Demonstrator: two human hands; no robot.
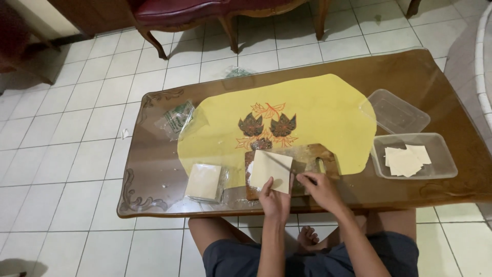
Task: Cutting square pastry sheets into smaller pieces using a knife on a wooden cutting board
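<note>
A pale square dough sheet (pixel 270 170) lies on a wooden cutting board (pixel 307 156) at the near edge of the table. My left hand (pixel 274 199) presses on the sheet's near corner. My right hand (pixel 315 185) grips a knife (pixel 286 166) whose thin blade crosses the sheet diagonally. A stack of the same pale sheets in clear wrap (pixel 204 181) sits left of the board.
A brown low table (pixel 154 169) carries a yellow mat (pixel 318 110) with a leaf print. At the right stand a clear container (pixel 441 164) holding cut sheets and its lid (pixel 397 110). A plastic bag (pixel 179 117) lies at the left. A red chair stands beyond.
</note>
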